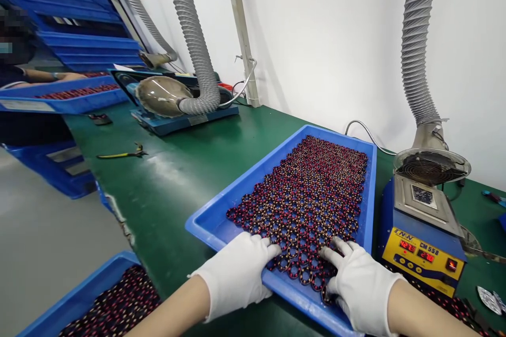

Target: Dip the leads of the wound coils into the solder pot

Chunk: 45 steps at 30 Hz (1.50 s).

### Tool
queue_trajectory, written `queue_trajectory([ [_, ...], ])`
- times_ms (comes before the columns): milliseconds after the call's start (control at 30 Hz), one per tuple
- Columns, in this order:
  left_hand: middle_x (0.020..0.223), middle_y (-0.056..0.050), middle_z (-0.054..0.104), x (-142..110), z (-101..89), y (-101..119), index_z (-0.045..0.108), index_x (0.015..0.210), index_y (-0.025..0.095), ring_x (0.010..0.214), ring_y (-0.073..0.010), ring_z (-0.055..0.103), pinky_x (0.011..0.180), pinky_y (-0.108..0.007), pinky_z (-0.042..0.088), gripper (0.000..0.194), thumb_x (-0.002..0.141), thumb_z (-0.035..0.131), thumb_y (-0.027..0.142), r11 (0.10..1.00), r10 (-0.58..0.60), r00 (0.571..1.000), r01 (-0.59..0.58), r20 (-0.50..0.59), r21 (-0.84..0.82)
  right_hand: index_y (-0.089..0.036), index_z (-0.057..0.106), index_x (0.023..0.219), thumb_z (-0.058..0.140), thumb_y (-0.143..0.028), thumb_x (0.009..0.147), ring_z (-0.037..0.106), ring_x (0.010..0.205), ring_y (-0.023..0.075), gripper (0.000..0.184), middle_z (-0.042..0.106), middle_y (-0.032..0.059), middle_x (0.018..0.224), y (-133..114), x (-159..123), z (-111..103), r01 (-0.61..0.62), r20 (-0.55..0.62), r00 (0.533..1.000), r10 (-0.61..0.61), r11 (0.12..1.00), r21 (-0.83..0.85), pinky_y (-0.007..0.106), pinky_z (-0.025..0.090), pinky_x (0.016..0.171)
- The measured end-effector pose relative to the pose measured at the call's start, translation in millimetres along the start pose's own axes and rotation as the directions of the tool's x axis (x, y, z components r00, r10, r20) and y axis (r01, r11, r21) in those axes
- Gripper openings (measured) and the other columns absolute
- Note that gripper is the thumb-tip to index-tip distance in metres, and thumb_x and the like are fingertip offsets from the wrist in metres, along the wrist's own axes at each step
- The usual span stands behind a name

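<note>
A blue plastic tray [253, 171] lies on the green bench, packed with several small round wound coils [312, 200] in red and copper. Both my hands wear white gloves. My left hand [239, 271] rests over the tray's near rim, fingers stretched flat onto the nearest coils. My right hand [358, 281] lies on the tray's near right corner, fingers spread over the coils there. Neither hand is seen gripping anything.
A blue and yellow solder pot [425, 234] with red displays stands right of the tray under a grey fume hose [419, 47]. Another coil tray [85, 297] sits bottom left. A second hose and hood [166, 96], yellow pliers [122, 154] and another person [23, 71] are at far left.
</note>
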<state>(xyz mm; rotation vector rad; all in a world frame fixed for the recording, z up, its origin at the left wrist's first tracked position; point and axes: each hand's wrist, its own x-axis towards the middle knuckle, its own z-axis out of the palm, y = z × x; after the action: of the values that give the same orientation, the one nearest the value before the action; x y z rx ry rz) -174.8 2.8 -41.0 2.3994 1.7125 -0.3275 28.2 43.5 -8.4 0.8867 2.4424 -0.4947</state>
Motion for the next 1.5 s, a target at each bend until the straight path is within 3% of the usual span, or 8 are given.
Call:
queue_trajectory([
  [233,0.087,-0.01,0.063,-6,-0.8,-4,0.063,0.093,0.02,0.083,-0.031,0.057,0.07,-0.043,0.045,0.031,0.064,0.061,0.033,1.0,-0.02,1.0,0.02,0.02,0.002,-0.023,0.07,0.088,0.059,-0.026,0.068,0.021,0.127,0.0385,0.023,0.035,0.0087,0.138,7,-1,12,0.013,-0.072,0.997,-0.012,1.0,0.002,0.056,0.02,0.098],
  [433,0.088,-0.014,0.063,-1,-1.0,-4,0.063,0.098,0.017,0.081,-0.0338,0.057,0.069,-0.045,0.044,0.035,0.064,0.056,0.026,0.999,-0.023,0.999,0.022,0.029,0.028,-0.008,0.068,0.09,0.059,-0.026,0.064,0.021,0.124,0.0451,0.033,0.034,0.0226,0.135,19,4,24,0.033,-0.186,0.981,-0.062,0.987,-0.157,0.056,0.02,0.098],
  [567,0.1,-0.015,0.06,-2,-1.0,-3,0.057,0.111,0.017,0.089,-0.0327,0.054,0.073,-0.044,0.043,0.049,0.064,0.058,0.03,1.0,-0.025,1.0,0.025,-0.019,0.006,-0.019,0.068,0.092,0.063,-0.028,0.062,0.024,0.124,0.0439,0.031,0.037,0.0157,0.135,22,1,21,0.062,-0.251,0.964,-0.085,0.993,-0.1,0.055,0.021,0.097],
  [700,0.09,-0.007,0.061,-7,-2.9,2,0.06,0.101,0.026,0.084,-0.028,0.055,0.072,-0.04,0.042,0.04,0.062,0.064,0.032,0.994,0.06,0.998,-0.062,-0.016,-0.094,-0.029,0.069,0.091,0.064,-0.028,0.062,0.016,0.127,0.0419,0.029,0.028,0.0053,0.142,15,2,14,0.107,-0.082,0.99,-0.111,0.993,-0.049,0.054,0.016,0.1],
  [800,0.078,-0.002,0.063,-6,-6.5,7,0.062,0.092,0.027,0.075,-0.0236,0.057,0.067,-0.035,0.043,0.028,0.064,0.06,0.026,0.979,0.13,0.991,-0.122,0.041,-0.162,-0.022,0.07,0.093,0.064,-0.026,0.063,0.012,0.128,0.042,0.031,0.024,0.0094,0.143,6,5,8,0.11,0.028,0.994,-0.108,0.987,-0.113,0.053,0.014,0.101],
  [1100,0.083,-0.004,0.065,2,-4.3,9,0.063,0.089,0.024,0.081,-0.025,0.058,0.07,-0.035,0.043,0.027,0.062,0.059,0.023,0.977,0.15,0.988,-0.144,0.027,-0.156,-0.023,0.069,0.094,0.063,-0.024,0.064,0.016,0.127,0.0424,0.032,0.028,0.0124,0.141,7,4,5,0.086,-0.05,0.995,-0.091,0.991,-0.101,0.054,0.017,0.1],
  [1400,0.096,-0.01,0.063,-23,-5.1,-30,0.06,0.109,0.021,0.091,-0.0306,0.056,0.079,-0.04,0.043,0.054,0.058,0.066,0.034,0.979,-0.146,0.989,0.149,0.032,-0.138,-0.031,0.065,0.101,0.059,-0.029,0.067,0.012,0.127,0.0444,0.034,0.022,0.0101,0.143,7,20,18,0.202,-0.174,0.964,-0.203,0.979,-0.024,0.06,0.016,0.096],
  [1500,0.091,-0.008,0.065,-21,-4.1,-45,0.065,0.099,0.023,0.089,-0.0282,0.058,0.078,-0.038,0.043,0.039,0.062,0.062,0.032,0.988,-0.134,0.991,0.135,0.029,-0.071,-0.03,0.062,0.104,0.053,-0.03,0.072,0.015,0.127,0.0429,0.033,0.023,0.0087,0.143,2,22,15,0.226,-0.169,0.96,-0.222,0.974,0.002,0.06,0.018,0.096],
])
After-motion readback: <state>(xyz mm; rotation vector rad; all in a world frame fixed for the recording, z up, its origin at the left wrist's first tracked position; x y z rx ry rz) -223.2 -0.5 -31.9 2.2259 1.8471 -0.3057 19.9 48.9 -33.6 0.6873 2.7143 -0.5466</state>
